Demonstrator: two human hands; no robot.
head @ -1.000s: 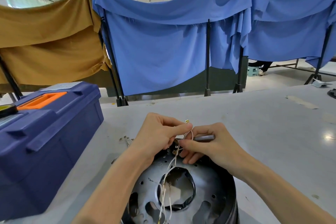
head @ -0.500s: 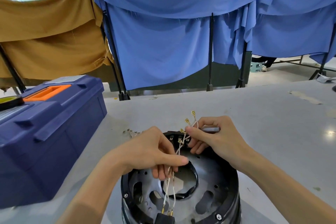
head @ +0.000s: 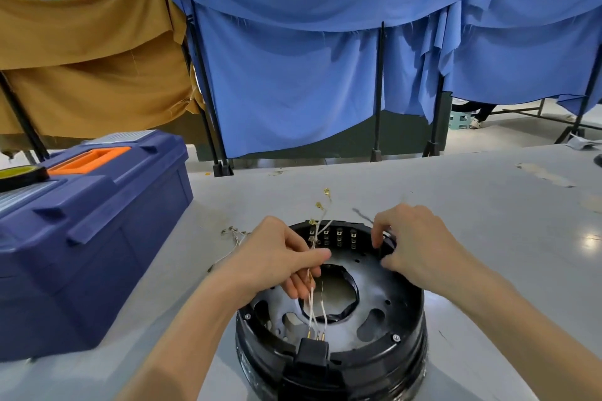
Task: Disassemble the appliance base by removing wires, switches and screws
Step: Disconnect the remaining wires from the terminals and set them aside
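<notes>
Thumb and fingers [head: 301, 285] of left hand [head: 273, 257] pinched white wires [head: 312, 306] over the appliance base [head: 384, 312]. Right hand [head: 420, 247] fingers curled at the base's far rim (hold unclear, blurred). The base stood on 1 grey table [head: 488, 205], with 1 blue toolbox [head: 97, 238] to its left.

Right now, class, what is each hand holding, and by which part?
The left hand pinches the thin white wires midway along. The right hand curls at the far rim of the round black appliance base; a grip cannot be told.
</notes>
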